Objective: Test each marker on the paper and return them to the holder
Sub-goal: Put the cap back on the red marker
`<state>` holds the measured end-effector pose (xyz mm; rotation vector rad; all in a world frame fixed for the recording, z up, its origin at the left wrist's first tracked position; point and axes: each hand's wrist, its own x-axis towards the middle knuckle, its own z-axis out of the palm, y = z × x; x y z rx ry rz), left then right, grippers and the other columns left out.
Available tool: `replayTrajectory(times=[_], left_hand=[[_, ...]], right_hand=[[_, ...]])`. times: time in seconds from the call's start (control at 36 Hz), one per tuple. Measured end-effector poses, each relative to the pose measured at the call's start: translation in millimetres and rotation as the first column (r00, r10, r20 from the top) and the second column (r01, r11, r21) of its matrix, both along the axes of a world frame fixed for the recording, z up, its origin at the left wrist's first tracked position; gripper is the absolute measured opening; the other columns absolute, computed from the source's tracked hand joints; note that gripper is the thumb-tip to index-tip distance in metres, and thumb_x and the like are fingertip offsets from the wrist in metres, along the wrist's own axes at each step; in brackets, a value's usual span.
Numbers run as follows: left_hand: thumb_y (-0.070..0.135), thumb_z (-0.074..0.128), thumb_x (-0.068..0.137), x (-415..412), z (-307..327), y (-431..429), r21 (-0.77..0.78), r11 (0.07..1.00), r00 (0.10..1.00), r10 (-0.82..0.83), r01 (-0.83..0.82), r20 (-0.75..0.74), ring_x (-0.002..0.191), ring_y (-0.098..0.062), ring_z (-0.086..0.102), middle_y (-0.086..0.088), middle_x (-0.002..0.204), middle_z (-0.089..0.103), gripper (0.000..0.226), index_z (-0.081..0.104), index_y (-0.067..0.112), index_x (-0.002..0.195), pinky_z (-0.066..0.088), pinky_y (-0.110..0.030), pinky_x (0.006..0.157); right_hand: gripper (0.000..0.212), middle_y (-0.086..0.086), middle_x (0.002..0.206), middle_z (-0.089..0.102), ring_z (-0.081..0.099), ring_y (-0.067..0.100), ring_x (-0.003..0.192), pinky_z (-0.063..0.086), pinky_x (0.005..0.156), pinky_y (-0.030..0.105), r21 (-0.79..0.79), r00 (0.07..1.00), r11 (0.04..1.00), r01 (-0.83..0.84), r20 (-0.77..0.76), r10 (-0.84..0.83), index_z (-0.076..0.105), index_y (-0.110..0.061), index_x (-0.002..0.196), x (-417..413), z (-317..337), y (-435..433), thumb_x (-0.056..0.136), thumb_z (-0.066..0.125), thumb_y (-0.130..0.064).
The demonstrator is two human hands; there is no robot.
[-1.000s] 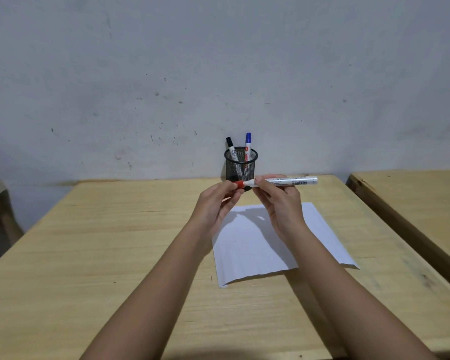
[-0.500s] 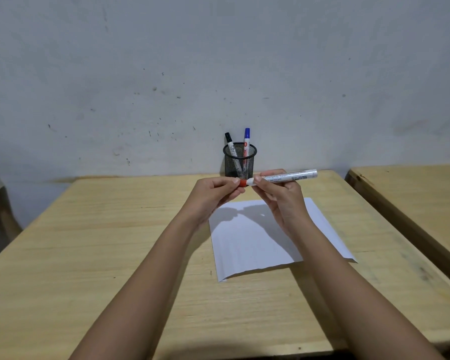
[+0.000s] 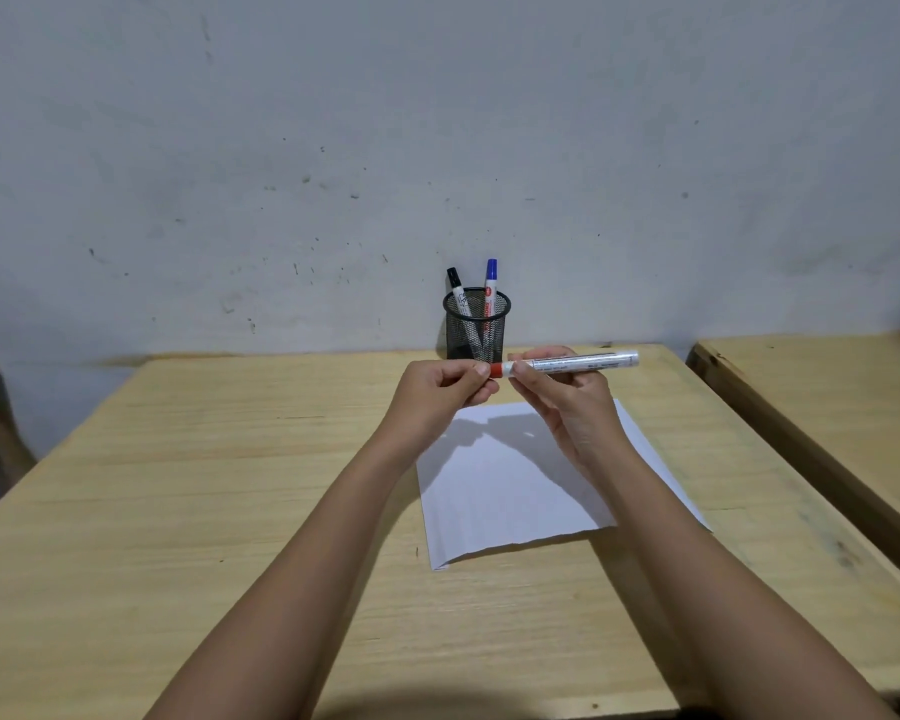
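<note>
**Red-capped marker held level above the paper**

White-barrelled marker [image 3: 572, 363] lay crosswise, parallel to the table's [image 3: 178, 485] far edge, cap end leftward. Right hand [image 3: 567, 402] gripped the barrel; left hand [image 3: 437, 397] pinched the red cap [image 3: 495, 370]. Paper [image 3: 515, 491] lay beneath, holder [image 3: 476, 324] at the far edge.

I see a white marker [image 3: 575, 363] with a red cap [image 3: 495, 370] and dark print on the barrel. Holder [image 3: 476, 324] is black wire mesh, black-capped marker [image 3: 457, 289] and blue-capped marker [image 3: 490, 283] inside. Paper [image 3: 515, 491] white, bench [image 3: 178, 485] pale yellow woodgrain, wall [image 3: 437, 122] grey-white, speckled dark.
</note>
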<state>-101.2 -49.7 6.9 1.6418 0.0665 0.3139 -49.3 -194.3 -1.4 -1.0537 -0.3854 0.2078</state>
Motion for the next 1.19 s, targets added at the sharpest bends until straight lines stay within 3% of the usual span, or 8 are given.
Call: replayTrajectory(times=[0.22,0.42,0.58,0.75,1.0,1.06,1.11,1.19], left_hand=[[0.009,0.057,0.09,15.6,16.9,18.2,-0.145,0.989,0.997,0.048,-0.04,0.054,0.075,-0.002,0.068,0.004,0.077,0.074,0.016,0.072,0.008,0.096,0.053,-0.013,0.083],[0.013,0.061,0.088,30.7,44.1,26.0,-0.003,0.987,0.969,0.161,-0.163,0.186,0.064,-0.007,0.059,0.0,0.069,0.068,0.024,0.073,0.028,0.076,0.053,-0.024,0.082],[0.018,0.065,0.085,51.5,57.3,20.0,0.223,0.927,0.929,0.231,-0.3,0.291,0.077,0.002,0.066,-0.002,0.09,0.074,0.024,0.071,0.008,0.105,0.051,-0.017,0.084],[0.018,0.063,0.087,72.4,61.4,23.8,0.305,0.874,0.882,0.24,-0.378,0.406,0.068,0.016,0.06,0.007,0.079,0.069,0.017,0.074,0.008,0.096,0.044,-0.002,0.067],[0.037,0.066,0.081,109.0,-2.5,70.0,0.589,0.78,0.963,0.268,-0.211,-0.009,0.064,-0.019,0.037,-0.003,0.07,0.042,0.037,0.042,0.012,0.069,0.031,-0.031,0.061],[0.042,0.07,0.077,115.0,-17.9,72.5,0.578,0.809,0.963,0.228,-0.103,-0.147,0.092,-0.021,0.055,-0.008,0.1,0.059,0.045,0.057,0.006,0.101,0.044,-0.033,0.079],[0.042,0.072,0.075,120.9,-29.2,73.2,0.546,0.836,0.962,0.195,-0.062,-0.191,0.126,-0.021,0.047,-0.01,0.137,0.049,0.079,0.04,0.006,0.136,0.041,-0.034,0.102],[0.033,0.077,0.073,126.5,-35.6,69.2,0.455,0.889,0.982,0.133,-0.058,-0.134,0.127,-0.018,0.046,0.006,0.129,0.053,0.078,0.037,0.013,0.137,0.04,-0.03,0.099]], right_hand=[[0.007,0.007,0.087,0.068,0.066,0.016,0.087,0.055,0.076,0.017,0.126,0.991,0.992,-0.009,-0.13,0.026,0.065,-0.001,0.092,17.8,18.8,-12.9,0.087,0.059,-0.002],[0.012,0.005,0.067,0.071,0.063,0.017,0.063,0.051,0.059,0.021,-0.4,0.99,0.916,0.023,0.134,0.033,0.071,-0.002,0.083,34.3,36.0,-17.9,0.072,0.075,0.002],[0.024,-0.001,0.07,0.067,0.062,0.015,0.065,0.048,0.069,0.022,-0.717,0.912,0.664,0.213,0.39,0.127,0.065,-0.017,0.084,51.2,46.6,3.9,0.069,0.078,-0.003],[0.022,0.0,0.076,0.066,0.063,0.014,0.071,0.051,0.073,0.025,-0.716,0.854,0.599,0.358,0.51,0.1,0.065,-0.02,0.089,74.9,43.1,23.9,0.073,0.072,-0.008],[0.024,-0.001,0.076,0.06,0.056,0.002,0.061,0.044,0.058,0.008,-0.491,0.803,0.726,0.482,0.578,-0.142,0.051,-0.007,0.096,123.1,58.9,47.8,0.08,0.068,-0.01],[0.03,-0.003,0.08,0.06,0.059,0.002,0.065,0.045,0.056,0.006,-0.515,0.819,0.724,0.459,0.561,-0.121,0.045,-0.008,0.104,130.5,58.6,56.4,0.083,0.066,-0.011],[0.033,0.005,0.087,0.064,0.064,0.014,0.072,0.051,0.063,0.017,-0.584,0.839,0.691,0.427,0.541,-0.061,0.041,-0.008,0.109,136.4,53.6,66.2,0.085,0.063,-0.012],[0.029,0.019,0.096,0.064,0.064,0.031,0.083,0.052,0.073,0.041,-0.702,0.859,0.604,0.378,0.509,0.055,0.042,-0.008,0.108,140.1,43.7,79.9,0.086,0.059,-0.012]])
